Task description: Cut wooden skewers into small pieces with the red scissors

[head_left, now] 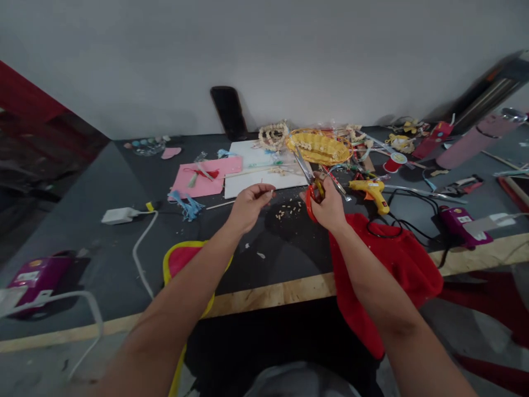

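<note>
My right hand (pixel 329 205) is closed on a pair of scissors with red and yellow handles (pixel 311 204), their blades pointing up and away toward the yellow woven basket (pixel 320 148). My left hand (pixel 251 208) is pinched, its thumb and fingertips together on something small and pale that I cannot make out. Between and just below the hands, several small light pieces (pixel 289 210) lie scattered on the dark table (pixel 273 264). Beyond my left hand are a white board (pixel 248 189) and a pink sheet (pixel 182 184) with tassels on it.
A yellow glue gun (pixel 372 193) and a red cloth (pixel 397 259) are at the right. A thread spool (pixel 394 162) and a pink bottle (pixel 471 146) stand farther back. A phone (pixel 229 113) leans on the wall. White cables and a charger (pixel 118 215) lie left.
</note>
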The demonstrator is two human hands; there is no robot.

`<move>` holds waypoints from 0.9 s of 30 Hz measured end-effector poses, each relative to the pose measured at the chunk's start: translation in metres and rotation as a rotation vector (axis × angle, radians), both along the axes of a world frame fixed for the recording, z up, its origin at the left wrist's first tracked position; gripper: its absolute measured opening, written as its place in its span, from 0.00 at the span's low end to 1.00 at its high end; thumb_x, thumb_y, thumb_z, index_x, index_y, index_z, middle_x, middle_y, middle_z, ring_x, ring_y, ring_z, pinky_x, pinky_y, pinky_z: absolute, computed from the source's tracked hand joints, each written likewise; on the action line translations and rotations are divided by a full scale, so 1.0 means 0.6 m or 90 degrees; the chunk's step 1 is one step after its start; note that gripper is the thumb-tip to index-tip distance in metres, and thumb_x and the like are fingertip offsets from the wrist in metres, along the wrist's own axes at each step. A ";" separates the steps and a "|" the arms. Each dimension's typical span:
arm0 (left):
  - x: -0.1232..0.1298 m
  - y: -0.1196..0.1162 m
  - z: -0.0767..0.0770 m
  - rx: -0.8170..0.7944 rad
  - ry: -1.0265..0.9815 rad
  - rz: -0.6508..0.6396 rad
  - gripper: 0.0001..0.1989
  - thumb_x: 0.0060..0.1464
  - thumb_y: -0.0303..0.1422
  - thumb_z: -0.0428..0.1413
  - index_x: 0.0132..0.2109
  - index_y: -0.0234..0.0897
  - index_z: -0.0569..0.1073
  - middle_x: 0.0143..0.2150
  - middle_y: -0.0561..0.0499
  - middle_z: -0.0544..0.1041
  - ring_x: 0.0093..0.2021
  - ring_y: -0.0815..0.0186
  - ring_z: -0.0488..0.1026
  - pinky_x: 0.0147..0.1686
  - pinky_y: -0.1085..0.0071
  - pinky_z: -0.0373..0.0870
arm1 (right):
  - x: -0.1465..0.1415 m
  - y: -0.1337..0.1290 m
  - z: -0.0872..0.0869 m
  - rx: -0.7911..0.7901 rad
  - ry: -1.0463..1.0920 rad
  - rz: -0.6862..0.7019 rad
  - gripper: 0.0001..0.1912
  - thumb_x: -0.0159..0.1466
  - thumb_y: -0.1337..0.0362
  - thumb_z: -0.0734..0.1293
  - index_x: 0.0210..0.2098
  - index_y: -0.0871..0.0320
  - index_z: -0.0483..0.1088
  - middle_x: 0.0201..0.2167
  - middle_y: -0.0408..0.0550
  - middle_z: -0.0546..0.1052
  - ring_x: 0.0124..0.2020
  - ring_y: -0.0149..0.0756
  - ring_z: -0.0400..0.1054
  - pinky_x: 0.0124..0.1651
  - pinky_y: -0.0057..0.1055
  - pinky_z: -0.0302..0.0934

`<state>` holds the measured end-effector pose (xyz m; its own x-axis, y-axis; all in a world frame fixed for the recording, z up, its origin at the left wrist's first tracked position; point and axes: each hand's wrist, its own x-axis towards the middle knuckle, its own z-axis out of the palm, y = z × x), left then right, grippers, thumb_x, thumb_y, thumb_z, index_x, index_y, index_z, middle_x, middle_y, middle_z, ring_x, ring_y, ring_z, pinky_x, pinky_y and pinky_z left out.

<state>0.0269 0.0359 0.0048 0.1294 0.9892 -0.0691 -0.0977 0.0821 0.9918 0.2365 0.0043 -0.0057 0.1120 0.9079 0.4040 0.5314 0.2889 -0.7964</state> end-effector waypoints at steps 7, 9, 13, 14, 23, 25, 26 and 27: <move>-0.005 -0.009 -0.014 -0.061 -0.204 -0.017 0.14 0.36 0.33 0.69 0.32 0.35 0.76 0.29 0.53 0.75 0.31 0.73 0.70 0.32 0.77 0.68 | -0.012 -0.019 0.015 -0.023 -0.239 0.110 0.31 0.58 0.54 0.69 0.58 0.56 0.62 0.49 0.56 0.70 0.50 0.47 0.66 0.53 0.46 0.65; -0.007 -0.009 -0.017 -0.071 -0.218 -0.020 0.15 0.36 0.32 0.70 0.32 0.35 0.75 0.28 0.54 0.75 0.29 0.74 0.70 0.32 0.77 0.68 | -0.018 -0.023 0.013 -0.027 -0.288 0.137 0.30 0.58 0.54 0.68 0.57 0.56 0.63 0.49 0.56 0.70 0.52 0.49 0.65 0.55 0.47 0.64; -0.010 -0.007 -0.024 -0.053 -0.196 -0.027 0.16 0.35 0.31 0.69 0.34 0.36 0.75 0.29 0.54 0.75 0.28 0.73 0.70 0.32 0.75 0.69 | -0.027 -0.026 0.006 -0.046 -0.319 0.174 0.29 0.58 0.55 0.68 0.57 0.55 0.64 0.48 0.55 0.71 0.54 0.50 0.64 0.55 0.48 0.64; -0.012 -0.006 -0.025 -0.029 -0.164 -0.025 0.15 0.37 0.32 0.68 0.35 0.37 0.75 0.31 0.54 0.75 0.29 0.72 0.70 0.33 0.74 0.69 | -0.027 -0.026 0.005 -0.048 -0.310 0.170 0.29 0.57 0.55 0.69 0.57 0.54 0.64 0.48 0.55 0.71 0.53 0.50 0.64 0.55 0.48 0.64; -0.023 -0.008 -0.027 0.405 0.573 -0.204 0.10 0.53 0.29 0.53 0.38 0.40 0.78 0.37 0.48 0.80 0.42 0.59 0.73 0.52 0.56 0.62 | -0.008 -0.012 0.005 -0.018 -0.132 0.003 0.28 0.58 0.55 0.70 0.56 0.54 0.64 0.39 0.49 0.72 0.31 0.36 0.65 0.39 0.39 0.67; -0.023 -0.009 -0.031 0.421 0.604 -0.248 0.11 0.53 0.28 0.52 0.39 0.41 0.78 0.37 0.48 0.81 0.41 0.60 0.73 0.50 0.57 0.63 | -0.008 -0.011 0.003 -0.022 -0.123 0.002 0.28 0.58 0.54 0.70 0.56 0.55 0.64 0.39 0.49 0.72 0.30 0.35 0.64 0.38 0.38 0.67; -0.024 -0.008 -0.032 0.423 0.603 -0.261 0.11 0.53 0.28 0.52 0.40 0.41 0.78 0.37 0.49 0.81 0.41 0.60 0.73 0.50 0.57 0.63 | -0.009 -0.011 0.002 -0.027 -0.120 0.004 0.28 0.58 0.54 0.70 0.56 0.55 0.64 0.39 0.49 0.72 0.30 0.35 0.63 0.37 0.38 0.67; -0.024 -0.008 -0.033 0.424 0.594 -0.267 0.12 0.54 0.28 0.52 0.41 0.41 0.78 0.37 0.49 0.81 0.40 0.60 0.73 0.50 0.58 0.63 | -0.009 -0.010 0.001 -0.032 -0.118 0.005 0.28 0.58 0.54 0.70 0.56 0.55 0.64 0.38 0.49 0.72 0.29 0.35 0.63 0.37 0.38 0.67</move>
